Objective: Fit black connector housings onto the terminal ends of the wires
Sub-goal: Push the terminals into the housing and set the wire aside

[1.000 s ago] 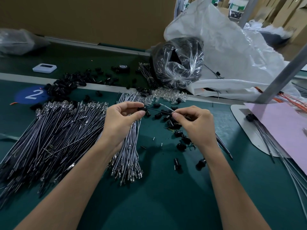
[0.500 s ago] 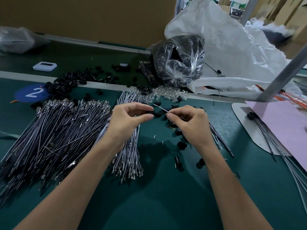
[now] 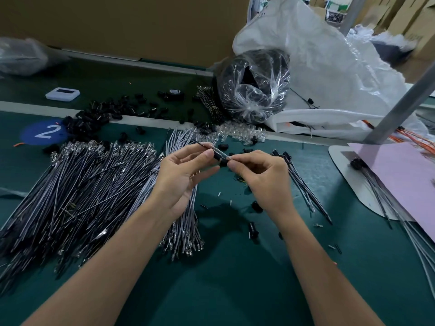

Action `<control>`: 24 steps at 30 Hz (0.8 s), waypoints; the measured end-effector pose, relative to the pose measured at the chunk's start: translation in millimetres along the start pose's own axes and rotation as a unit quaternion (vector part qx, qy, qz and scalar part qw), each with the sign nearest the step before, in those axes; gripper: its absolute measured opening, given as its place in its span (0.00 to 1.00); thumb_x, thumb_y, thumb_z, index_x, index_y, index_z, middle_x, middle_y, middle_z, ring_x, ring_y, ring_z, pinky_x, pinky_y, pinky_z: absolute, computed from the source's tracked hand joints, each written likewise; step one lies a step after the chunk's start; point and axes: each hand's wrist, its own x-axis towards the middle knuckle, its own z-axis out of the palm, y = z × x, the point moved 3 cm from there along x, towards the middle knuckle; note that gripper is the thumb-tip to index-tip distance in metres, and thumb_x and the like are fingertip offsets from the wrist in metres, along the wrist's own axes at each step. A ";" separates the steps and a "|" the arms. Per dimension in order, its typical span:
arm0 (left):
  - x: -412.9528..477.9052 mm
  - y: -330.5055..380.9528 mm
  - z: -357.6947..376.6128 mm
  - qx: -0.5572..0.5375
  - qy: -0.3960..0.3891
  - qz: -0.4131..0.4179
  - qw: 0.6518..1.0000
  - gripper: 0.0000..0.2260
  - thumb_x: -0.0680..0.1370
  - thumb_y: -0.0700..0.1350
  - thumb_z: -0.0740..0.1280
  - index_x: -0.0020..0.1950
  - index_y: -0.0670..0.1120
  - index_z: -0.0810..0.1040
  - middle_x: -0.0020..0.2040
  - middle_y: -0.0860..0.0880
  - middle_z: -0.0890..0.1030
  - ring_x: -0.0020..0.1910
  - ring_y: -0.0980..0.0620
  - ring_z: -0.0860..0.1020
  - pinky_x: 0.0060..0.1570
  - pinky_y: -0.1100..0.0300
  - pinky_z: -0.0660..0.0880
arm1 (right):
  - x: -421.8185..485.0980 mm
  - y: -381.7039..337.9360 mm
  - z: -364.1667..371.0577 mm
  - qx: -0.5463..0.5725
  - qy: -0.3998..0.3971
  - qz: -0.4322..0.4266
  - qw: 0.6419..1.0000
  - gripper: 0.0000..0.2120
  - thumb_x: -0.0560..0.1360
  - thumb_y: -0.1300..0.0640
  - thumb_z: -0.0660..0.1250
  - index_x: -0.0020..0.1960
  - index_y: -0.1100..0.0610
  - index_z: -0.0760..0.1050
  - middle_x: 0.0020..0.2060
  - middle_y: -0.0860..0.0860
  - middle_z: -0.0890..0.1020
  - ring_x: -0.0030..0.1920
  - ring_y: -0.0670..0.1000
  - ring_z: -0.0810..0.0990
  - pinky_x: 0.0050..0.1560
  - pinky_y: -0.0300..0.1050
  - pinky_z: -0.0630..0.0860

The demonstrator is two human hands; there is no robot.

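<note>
So the whole job sits on a green bench mat (image 3: 235, 278), with a big white plastic sack (image 3: 329, 67) slumped at the back. Left of centre there's a huge heap of black wires (image 3: 70, 184) with shiny crimped terminals. A smaller bundle of grey wires (image 3: 188, 222) lies right under the left wrist. Loose black housings (image 3: 94, 118) are scattered along the far edge of the mat, and a few wires with housings already on (image 3: 303, 184) lie just beside the right hand.

Both hands are up over the middle of the mat, fingertips nearly touching. The left hand (image 3: 183, 177) pinches a black connector housing (image 3: 217, 156) between thumb and forefinger, other fingers loosely fanned. The right hand (image 3: 263, 180) pinches the wire end (image 3: 225, 156) right next to the housing, remaining fingers curled in.

My read: this is the insertion step for one wire, with the terminal lined up at the housing's mouth or partly in. I honestly can't tell how deep it sits, it's too small. Next it probably needs a straight push along the housing's axis until it seats, holding the housing steady so the terminal doesn't bend. Then it goes over with the finished ones on the right.
</note>
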 end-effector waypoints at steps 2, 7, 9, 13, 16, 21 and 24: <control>0.4 1.0 -1.3 -0.032 0.006 -0.005 0.999 0.06 0.67 0.37 0.71 0.43 0.42 0.83 0.43 0.45 0.85 0.42 0.49 0.85 0.41 0.60 0.81 | 0.6 -0.5 -2.0 0.007 0.008 0.008 1.000 0.05 0.70 0.61 0.76 0.45 0.55 0.85 0.36 0.51 0.85 0.35 0.52 0.80 0.37 0.47 0.77; 2.0 3.6 -4.6 -0.093 0.029 0.002 0.995 0.07 0.70 0.33 0.67 0.45 0.42 0.79 0.47 0.45 0.85 0.48 0.49 0.84 0.47 0.60 0.81 | 0.9 -2.2 -9.7 -0.022 0.028 -0.005 0.999 0.05 0.70 0.62 0.77 0.43 0.55 0.85 0.34 0.47 0.85 0.34 0.44 0.82 0.38 0.39 0.79; 2.3 3.7 -5.0 -0.116 0.032 -0.003 0.993 0.07 0.73 0.31 0.65 0.45 0.42 0.77 0.46 0.45 0.85 0.47 0.49 0.84 0.47 0.60 0.81 | 0.4 -2.9 -9.0 -0.033 0.020 -0.003 0.999 0.03 0.70 0.62 0.77 0.42 0.55 0.85 0.33 0.46 0.84 0.33 0.45 0.82 0.37 0.40 0.79; 3.5 3.9 -4.4 -0.128 0.034 -0.004 0.991 0.04 0.72 0.36 0.68 0.45 0.43 0.78 0.46 0.45 0.85 0.47 0.49 0.85 0.46 0.61 0.81 | -1.0 -3.3 -3.7 -0.053 -0.008 0.008 0.999 0.01 0.70 0.62 0.76 0.42 0.58 0.86 0.31 0.48 0.84 0.32 0.49 0.81 0.35 0.47 0.80; 4.6 2.9 -5.1 -0.126 0.040 0.005 0.991 0.05 0.70 0.37 0.68 0.45 0.43 0.78 0.46 0.45 0.85 0.47 0.49 0.84 0.47 0.60 0.81 | -1.4 -1.9 -2.9 -0.053 -0.020 0.020 0.998 0.00 0.71 0.61 0.76 0.42 0.58 0.86 0.31 0.46 0.84 0.33 0.49 0.82 0.35 0.47 0.80; 4.8 2.1 -5.1 -0.113 0.024 0.018 0.993 0.06 0.70 0.36 0.68 0.45 0.42 0.79 0.46 0.45 0.85 0.48 0.48 0.84 0.50 0.59 0.81 | -0.7 -0.5 -4.0 -0.057 -0.026 0.023 0.998 0.00 0.71 0.60 0.76 0.42 0.57 0.86 0.31 0.46 0.84 0.32 0.49 0.82 0.34 0.47 0.80; 3.5 2.6 -3.6 -0.086 0.010 0.030 0.996 0.07 0.70 0.35 0.68 0.47 0.40 0.78 0.46 0.44 0.84 0.48 0.48 0.84 0.52 0.58 0.80 | -0.7 -0.7 -4.2 -0.051 -0.025 0.017 0.998 0.00 0.71 0.61 0.76 0.42 0.57 0.86 0.31 0.47 0.84 0.32 0.49 0.81 0.34 0.46 0.80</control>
